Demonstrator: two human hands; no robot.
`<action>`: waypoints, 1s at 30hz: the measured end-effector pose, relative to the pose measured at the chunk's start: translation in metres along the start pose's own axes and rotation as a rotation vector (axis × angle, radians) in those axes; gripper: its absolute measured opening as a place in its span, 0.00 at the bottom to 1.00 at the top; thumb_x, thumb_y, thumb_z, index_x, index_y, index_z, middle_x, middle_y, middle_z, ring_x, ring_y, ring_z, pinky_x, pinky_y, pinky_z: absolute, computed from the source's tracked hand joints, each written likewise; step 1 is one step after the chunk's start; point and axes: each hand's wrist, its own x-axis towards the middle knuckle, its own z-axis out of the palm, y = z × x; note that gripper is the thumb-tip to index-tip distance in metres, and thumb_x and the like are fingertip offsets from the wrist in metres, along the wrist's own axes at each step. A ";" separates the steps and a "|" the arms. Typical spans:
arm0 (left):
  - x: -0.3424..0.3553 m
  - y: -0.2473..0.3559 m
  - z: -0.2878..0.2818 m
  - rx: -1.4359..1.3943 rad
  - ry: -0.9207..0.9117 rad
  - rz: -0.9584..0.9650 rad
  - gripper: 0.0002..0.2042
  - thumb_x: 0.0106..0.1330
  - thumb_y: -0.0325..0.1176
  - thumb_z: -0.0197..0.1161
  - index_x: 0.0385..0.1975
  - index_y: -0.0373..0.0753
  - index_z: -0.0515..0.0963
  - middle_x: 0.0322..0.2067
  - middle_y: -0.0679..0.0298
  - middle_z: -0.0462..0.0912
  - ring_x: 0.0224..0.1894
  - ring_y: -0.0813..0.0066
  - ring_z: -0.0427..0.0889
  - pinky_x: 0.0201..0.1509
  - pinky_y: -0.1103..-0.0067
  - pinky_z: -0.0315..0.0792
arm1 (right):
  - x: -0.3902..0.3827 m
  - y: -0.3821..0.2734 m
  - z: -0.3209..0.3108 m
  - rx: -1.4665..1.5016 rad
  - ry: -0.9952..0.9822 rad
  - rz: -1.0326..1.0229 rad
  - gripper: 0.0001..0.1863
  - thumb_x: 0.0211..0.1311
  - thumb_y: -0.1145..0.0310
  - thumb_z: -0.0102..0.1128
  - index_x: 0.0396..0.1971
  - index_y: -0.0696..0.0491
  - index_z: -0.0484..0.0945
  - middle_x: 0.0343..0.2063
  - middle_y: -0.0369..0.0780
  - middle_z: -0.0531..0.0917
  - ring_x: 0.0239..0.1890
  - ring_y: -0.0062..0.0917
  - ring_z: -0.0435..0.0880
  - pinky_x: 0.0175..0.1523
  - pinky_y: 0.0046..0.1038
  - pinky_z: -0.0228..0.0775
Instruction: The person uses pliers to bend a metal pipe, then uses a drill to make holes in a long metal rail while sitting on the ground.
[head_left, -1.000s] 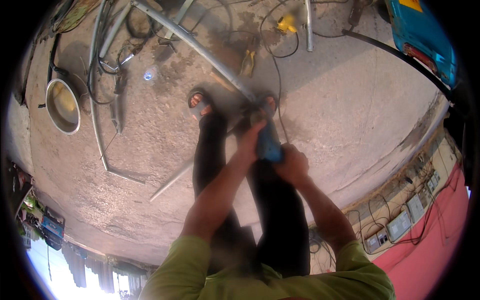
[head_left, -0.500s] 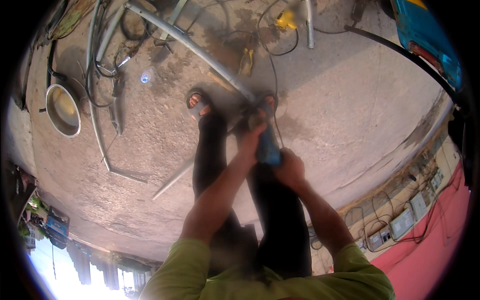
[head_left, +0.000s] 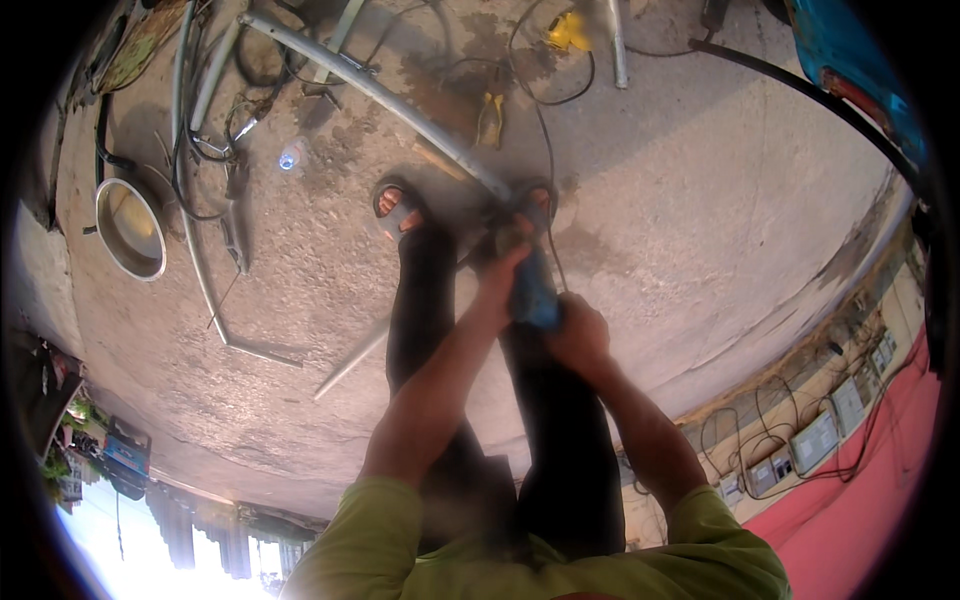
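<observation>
Both my hands are closed on a blue corded angle grinder (head_left: 535,292), which points away from me above my right shin. My left hand (head_left: 508,248) wraps round its front part, while my right hand (head_left: 580,328) grips the rear end. Just beyond the grinder's head lies the near end of a long grey metal pipe (head_left: 370,92), close to my right foot. Blur and my left hand hide the head, so I cannot tell whether it touches the pipe. Beside the pipe, on the ground between my feet, is a thin wooden strip (head_left: 440,160).
Yellow-handled pliers (head_left: 490,120) and a yellow object (head_left: 570,32) with a cable lie ahead. At left are a round metal pan (head_left: 131,229), a bent pipe (head_left: 204,275), tangled cables and a welding-clamp-like tool (head_left: 233,235). Electrical boxes (head_left: 815,443) line the right wall.
The view has shifted slightly, moving the pan and ground items a little in the picture. My hands keep the same hold on the grinder, with hardly any movement.
</observation>
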 end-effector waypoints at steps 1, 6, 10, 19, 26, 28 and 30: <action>0.001 0.000 0.000 0.006 0.013 0.002 0.15 0.73 0.44 0.63 0.47 0.39 0.78 0.35 0.61 0.84 0.34 0.67 0.86 0.41 0.69 0.83 | 0.000 -0.001 -0.001 0.002 0.001 -0.002 0.18 0.51 0.65 0.68 0.41 0.56 0.77 0.38 0.52 0.84 0.39 0.52 0.87 0.46 0.50 0.79; -0.002 0.002 0.004 0.026 0.043 -0.007 0.15 0.73 0.45 0.64 0.47 0.39 0.78 0.36 0.61 0.83 0.35 0.67 0.86 0.41 0.70 0.83 | 0.000 0.001 0.000 0.014 0.016 -0.001 0.18 0.52 0.65 0.67 0.42 0.56 0.77 0.38 0.52 0.84 0.39 0.52 0.86 0.47 0.49 0.79; -0.003 0.003 0.004 0.019 0.021 -0.014 0.16 0.73 0.46 0.63 0.47 0.39 0.78 0.35 0.62 0.83 0.35 0.67 0.85 0.41 0.70 0.82 | 0.001 -0.001 -0.002 -0.001 -0.001 0.018 0.18 0.51 0.65 0.67 0.41 0.56 0.77 0.38 0.52 0.84 0.39 0.52 0.87 0.48 0.50 0.79; 0.000 0.003 0.002 0.081 0.022 0.035 0.16 0.74 0.47 0.62 0.48 0.40 0.78 0.36 0.63 0.83 0.35 0.69 0.85 0.41 0.70 0.82 | 0.002 0.001 0.004 0.001 0.027 0.003 0.17 0.53 0.64 0.67 0.40 0.57 0.77 0.36 0.52 0.84 0.38 0.52 0.87 0.46 0.50 0.79; -0.001 0.005 0.001 0.057 0.004 -0.004 0.16 0.74 0.46 0.61 0.49 0.40 0.78 0.37 0.62 0.83 0.36 0.69 0.85 0.42 0.70 0.82 | 0.002 -0.003 0.003 -0.003 0.031 0.001 0.17 0.54 0.63 0.67 0.38 0.57 0.77 0.35 0.51 0.84 0.36 0.51 0.87 0.44 0.49 0.79; -0.003 0.007 0.003 0.059 0.018 -0.021 0.16 0.74 0.46 0.61 0.49 0.39 0.78 0.37 0.62 0.83 0.36 0.69 0.85 0.42 0.70 0.82 | 0.002 -0.003 0.003 -0.002 0.034 0.005 0.17 0.54 0.62 0.67 0.38 0.57 0.77 0.34 0.51 0.84 0.36 0.51 0.87 0.44 0.49 0.80; -0.002 0.007 0.001 0.056 0.020 -0.025 0.16 0.74 0.46 0.61 0.49 0.39 0.78 0.37 0.62 0.83 0.37 0.69 0.85 0.42 0.70 0.82 | 0.002 -0.004 0.003 -0.003 0.043 -0.002 0.17 0.54 0.62 0.67 0.38 0.57 0.77 0.35 0.51 0.84 0.36 0.51 0.87 0.43 0.49 0.80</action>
